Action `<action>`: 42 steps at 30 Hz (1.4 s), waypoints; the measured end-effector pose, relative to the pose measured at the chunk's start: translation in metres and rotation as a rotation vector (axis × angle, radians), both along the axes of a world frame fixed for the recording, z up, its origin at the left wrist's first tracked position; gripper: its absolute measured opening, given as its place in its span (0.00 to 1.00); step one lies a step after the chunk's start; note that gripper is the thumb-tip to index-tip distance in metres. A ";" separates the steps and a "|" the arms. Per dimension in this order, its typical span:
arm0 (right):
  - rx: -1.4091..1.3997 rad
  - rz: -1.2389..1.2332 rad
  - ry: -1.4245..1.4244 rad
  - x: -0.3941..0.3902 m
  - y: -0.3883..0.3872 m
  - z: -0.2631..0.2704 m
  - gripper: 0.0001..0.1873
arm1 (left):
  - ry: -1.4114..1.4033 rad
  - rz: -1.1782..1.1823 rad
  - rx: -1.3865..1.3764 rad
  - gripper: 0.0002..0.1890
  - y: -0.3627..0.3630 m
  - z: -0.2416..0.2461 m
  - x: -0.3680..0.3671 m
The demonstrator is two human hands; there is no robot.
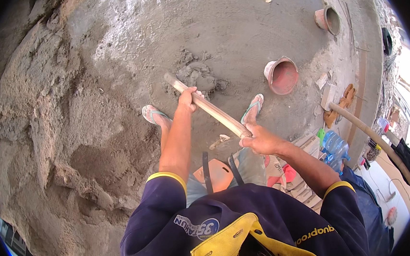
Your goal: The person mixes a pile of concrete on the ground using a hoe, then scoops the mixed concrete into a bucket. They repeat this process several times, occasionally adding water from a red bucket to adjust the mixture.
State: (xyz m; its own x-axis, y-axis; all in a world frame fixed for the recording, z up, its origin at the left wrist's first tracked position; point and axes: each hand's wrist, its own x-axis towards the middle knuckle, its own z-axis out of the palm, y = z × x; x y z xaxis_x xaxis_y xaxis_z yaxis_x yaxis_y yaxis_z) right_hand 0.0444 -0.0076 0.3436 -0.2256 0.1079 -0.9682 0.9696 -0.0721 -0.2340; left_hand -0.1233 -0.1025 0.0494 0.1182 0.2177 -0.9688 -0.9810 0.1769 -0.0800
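My left hand (188,99) grips the middle of a long wooden tool handle (220,115). Around its near end, my right hand (260,141) is closed. The handle slants from the lower right up to the left, its far end beside a heap of wet grey mortar (199,74) on the floor. No tool head can be made out there. My feet, in flip-flops (157,113), stand apart on either side of the handle. A reddish bucket (284,76), its mouth towards me, is to the right of the mortar.
A large sand pile (68,138) rises at my left. Farther right is a second bucket (327,21). Paper cement bags (305,188), a clear blue water bottle (335,148) and another long wooden handle (375,136) lie at my right. Wet grey mortar coats the floor (233,24) ahead.
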 end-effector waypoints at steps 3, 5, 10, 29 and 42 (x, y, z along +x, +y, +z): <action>-0.043 -0.011 0.045 0.036 0.030 0.053 0.32 | -0.037 0.103 -0.019 0.08 0.018 0.023 0.013; -0.012 0.047 0.101 0.065 0.050 0.093 0.31 | -0.035 0.101 -0.011 0.07 0.033 0.037 0.025; 0.047 0.131 0.061 0.156 0.100 0.186 0.30 | -0.081 0.127 -0.082 0.06 0.089 0.084 0.093; 1.188 0.129 -0.303 0.703 0.165 -0.130 0.19 | -0.051 -0.151 0.121 0.08 0.260 0.050 0.494; 1.056 0.059 -0.200 0.625 0.043 -0.081 0.24 | 0.002 -0.314 0.189 0.13 0.177 0.072 0.415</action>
State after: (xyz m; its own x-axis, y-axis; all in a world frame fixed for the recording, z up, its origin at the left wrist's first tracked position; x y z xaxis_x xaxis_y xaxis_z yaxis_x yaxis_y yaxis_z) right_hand 0.6698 0.0353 0.2623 -0.1054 0.9052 -0.4117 0.9925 0.1212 0.0125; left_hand 0.2919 0.0748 0.1212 0.2062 0.3461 -0.9153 -0.8765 0.4812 -0.0155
